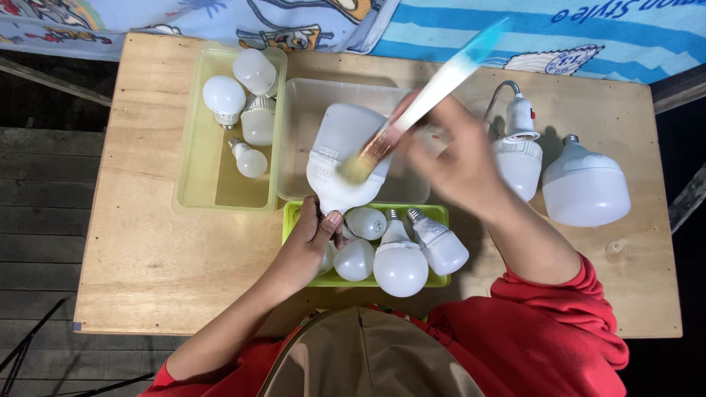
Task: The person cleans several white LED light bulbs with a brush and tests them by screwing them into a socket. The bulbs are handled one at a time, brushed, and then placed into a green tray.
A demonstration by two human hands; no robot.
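Observation:
My left hand (312, 239) grips the base of a large white light bulb (342, 151), which it holds tilted over a clear plastic tray (301, 132). My right hand (452, 158) holds a paintbrush (419, 106) with a light blue handle; its bristles touch the bulb's side. The brush is blurred by motion. Below the bulb, a bright green tray (437, 213) holds several white bulbs.
A pale yellow-green tray (195, 169) at the left holds several white bulbs. Two large bulbs stand at the right, one (518, 151) with a curved hook and a wider one (585, 187). All sit on a wooden table (147, 257); patterned cloth (515, 37) lies beyond.

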